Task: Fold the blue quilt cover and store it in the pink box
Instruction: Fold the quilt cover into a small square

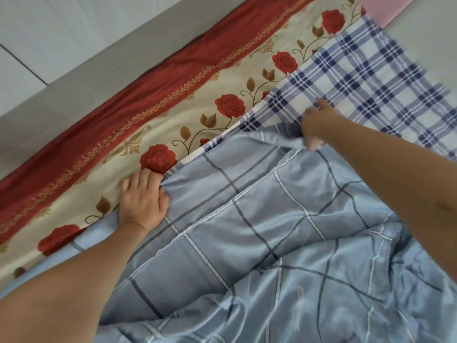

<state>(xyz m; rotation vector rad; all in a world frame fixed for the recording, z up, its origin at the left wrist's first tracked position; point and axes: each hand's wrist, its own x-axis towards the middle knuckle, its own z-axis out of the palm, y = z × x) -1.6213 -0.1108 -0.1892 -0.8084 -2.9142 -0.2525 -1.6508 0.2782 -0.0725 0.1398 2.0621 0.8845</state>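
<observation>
Nearest, one blue quilt cover point(272, 243) lies rumpled from 6 o'clock to the centre. Two hands hold its far edge. The left hand point(143, 199), at 9 o'clock and wearing one ring point(143, 180), curls its fingers into a corner. The right hand point(312, 127), at 1 o'clock and blurred, pinches a bunched fold. Beyond lie one plaid sheet point(358, 78), one rose-printed sheet point(197, 107) and, at the top edge, one pink patch point(378, 8).

Probably a bedroom: rose-print bedsheet point(158, 125).
</observation>
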